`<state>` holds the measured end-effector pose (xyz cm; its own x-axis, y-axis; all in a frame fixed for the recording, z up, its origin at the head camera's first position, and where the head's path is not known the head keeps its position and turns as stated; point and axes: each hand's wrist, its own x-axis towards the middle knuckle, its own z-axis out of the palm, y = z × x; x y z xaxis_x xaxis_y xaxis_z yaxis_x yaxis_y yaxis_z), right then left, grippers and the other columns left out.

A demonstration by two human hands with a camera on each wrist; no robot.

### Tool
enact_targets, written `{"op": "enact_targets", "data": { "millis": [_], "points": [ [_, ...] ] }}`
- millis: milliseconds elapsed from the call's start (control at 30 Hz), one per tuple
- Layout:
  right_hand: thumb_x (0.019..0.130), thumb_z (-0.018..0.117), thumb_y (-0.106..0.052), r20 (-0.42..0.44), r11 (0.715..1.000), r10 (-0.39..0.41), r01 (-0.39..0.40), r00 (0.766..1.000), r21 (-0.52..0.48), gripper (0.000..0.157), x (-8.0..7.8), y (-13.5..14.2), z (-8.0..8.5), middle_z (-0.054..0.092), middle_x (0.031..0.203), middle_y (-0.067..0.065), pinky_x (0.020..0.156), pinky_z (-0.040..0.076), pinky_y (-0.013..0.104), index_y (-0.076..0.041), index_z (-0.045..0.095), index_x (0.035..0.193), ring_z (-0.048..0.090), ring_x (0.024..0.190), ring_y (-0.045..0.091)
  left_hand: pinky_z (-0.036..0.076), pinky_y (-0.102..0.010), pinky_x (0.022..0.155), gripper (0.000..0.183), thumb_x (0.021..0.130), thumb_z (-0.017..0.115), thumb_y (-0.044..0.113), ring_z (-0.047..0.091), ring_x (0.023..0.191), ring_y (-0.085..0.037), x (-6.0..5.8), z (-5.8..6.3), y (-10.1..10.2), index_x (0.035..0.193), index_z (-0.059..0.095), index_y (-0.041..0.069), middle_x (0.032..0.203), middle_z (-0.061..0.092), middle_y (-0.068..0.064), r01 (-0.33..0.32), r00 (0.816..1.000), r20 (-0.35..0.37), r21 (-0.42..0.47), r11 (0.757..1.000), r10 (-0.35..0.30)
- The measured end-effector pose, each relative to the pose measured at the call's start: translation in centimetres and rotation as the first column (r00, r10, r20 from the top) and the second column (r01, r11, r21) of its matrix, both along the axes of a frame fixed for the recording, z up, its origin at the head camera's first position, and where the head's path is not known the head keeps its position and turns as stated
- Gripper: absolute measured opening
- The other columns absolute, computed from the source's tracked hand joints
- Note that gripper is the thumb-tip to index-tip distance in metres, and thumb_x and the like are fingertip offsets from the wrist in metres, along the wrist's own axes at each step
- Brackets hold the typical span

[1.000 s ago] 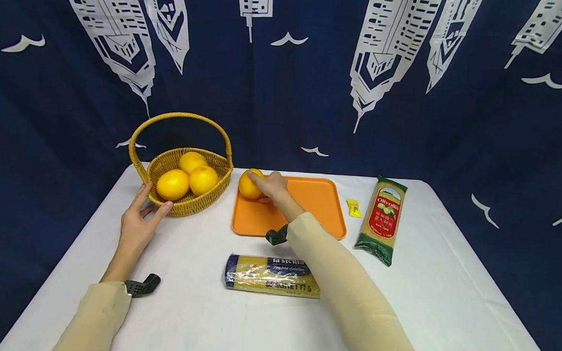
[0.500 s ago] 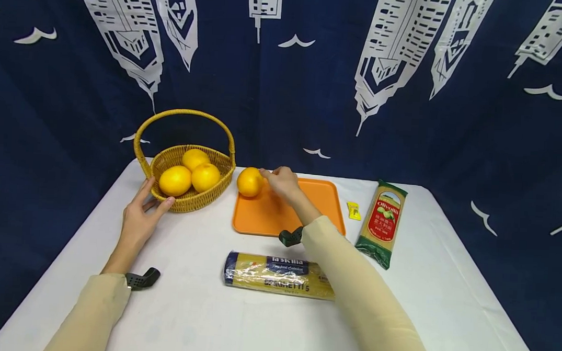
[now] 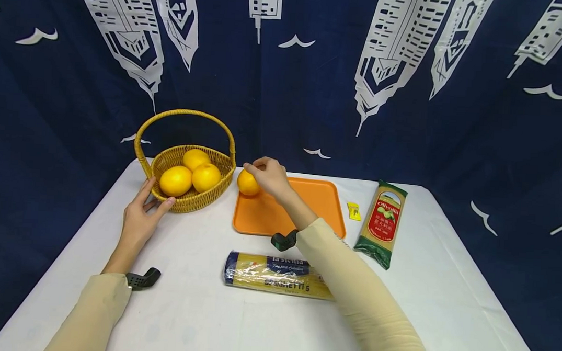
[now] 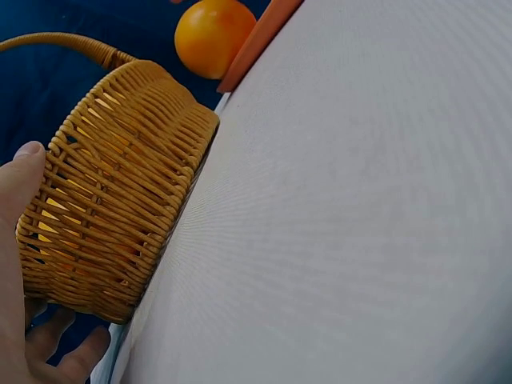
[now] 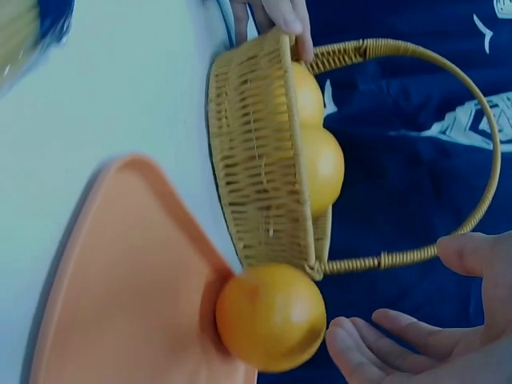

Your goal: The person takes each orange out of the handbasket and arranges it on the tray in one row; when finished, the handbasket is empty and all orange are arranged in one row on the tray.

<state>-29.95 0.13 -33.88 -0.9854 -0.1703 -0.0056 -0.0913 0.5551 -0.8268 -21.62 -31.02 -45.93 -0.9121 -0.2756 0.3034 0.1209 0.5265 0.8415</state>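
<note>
My left hand [image 3: 139, 219] holds the left end of a wicker basket [image 3: 200, 199], thumb on its front side and fingers around the end. In the basket lie several oranges [image 3: 175, 181]. Another orange [image 3: 247, 183] rests at the far left corner of an orange tray [image 3: 315, 203], partly covered in the head view by my right hand [image 3: 271, 177]. The right wrist view shows that hand's fingertips [image 5: 346, 340] beside the single orange [image 5: 272, 316], thumb and fingers spread, with a small gap between them and the fruit.
A pack of spaghetti [image 3: 272, 274] lies in front of the tray, partly under the right forearm. To the tray's right are a small yellow wrapped sweet [image 3: 354, 210] and a green-ended pasta pack [image 3: 382, 222]. A dark blue patterned cloth [image 3: 289, 102] hangs behind the table.
My right hand was on the tray's orange, drew off to its right, and has now come back left over it. The left hand stays on the basket. The head view shifted slightly.
</note>
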Motion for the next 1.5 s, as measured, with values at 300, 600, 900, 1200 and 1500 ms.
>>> {"op": "enact_targets", "data": {
  "millis": [300, 600, 900, 1200, 1500],
  "points": [
    [0.102, 0.071, -0.028, -0.066, 0.991, 0.097, -0.103, 0.993, -0.085, 0.042, -0.1, -3.2, -1.0, 0.071, 0.13, 0.01, 0.103, 0.06, 0.034, -0.002, 0.066, 0.136, 0.066, 0.122, 0.024, 0.046, -0.052, 0.118, 0.086, 0.098, 0.075, 0.04, 0.04, 0.154, -0.034, -0.3, -0.1, -0.2, 0.168, 0.03, 0.018, 0.175, 0.024, -0.007, -0.006, 1.0, -0.004, 0.002, 1.0, 0.006],
    [0.099, 0.075, -0.02, -0.1, 0.971, 0.179, -0.192, 0.979, -0.141, 0.053, -0.4, -6.3, -2.2, 0.063, 0.145, 0.013, 0.114, 0.054, 0.032, -0.002, 0.058, 0.146, 0.061, 0.134, 0.027, 0.046, -0.05, 0.118, 0.085, 0.098, 0.076, 0.037, 0.038, 0.155, -0.031, -0.5, -0.3, -0.1, 0.168, 0.031, 0.016, 0.174, 0.025, -0.005, 0.004, 1.0, -0.025, 0.007, 1.0, -0.004],
    [0.098, 0.077, -0.02, -0.088, 0.978, 0.161, -0.172, 0.983, -0.122, 0.062, -1.2, -8.7, -3.5, 0.058, 0.153, 0.012, 0.116, 0.053, 0.031, -0.005, 0.052, 0.153, 0.058, 0.139, 0.026, 0.046, -0.048, 0.119, 0.086, 0.098, 0.077, 0.037, 0.037, 0.156, -0.028, -0.2, -0.4, -0.3, 0.168, 0.031, 0.018, 0.174, 0.026, -0.003, -0.01, 1.0, -0.015, 0.032, 0.999, 0.011],
    [0.093, 0.083, -0.029, -0.116, 0.966, 0.164, -0.135, 0.98, 0.22, 0.076, -2.0, -10.5, -3.8, 0.059, 0.152, 0.01, 0.118, 0.051, 0.035, -0.006, 0.047, 0.156, 0.057, 0.137, 0.026, 0.047, -0.046, 0.118, 0.085, 0.098, 0.077, 0.037, 0.04, 0.154, -0.029, -0.4, -0.5, -0.1, 0.167, 0.032, 0.018, 0.174, 0.027, -0.004, -0.005, 1.0, -0.017, 0.023, 1.0, 0.005],
    [0.088, 0.086, -0.041, -0.179, 0.868, 0.159, -0.05, 0.971, 0.494, 0.077, -1.7, -12.2, -4.1, 0.069, 0.129, 0.008, 0.102, 0.059, 0.03, -0.005, 0.052, 0.147, 0.066, 0.117, 0.022, 0.048, -0.044, 0.118, 0.084, 0.099, 0.075, 0.036, 0.039, 0.155, -0.03, -0.3, -0.2, -0.1, 0.167, 0.031, 0.015, 0.174, 0.025, -0.004, 0.005, 1.0, -0.017, 0.028, 1.0, -0.004]
  ]
}}
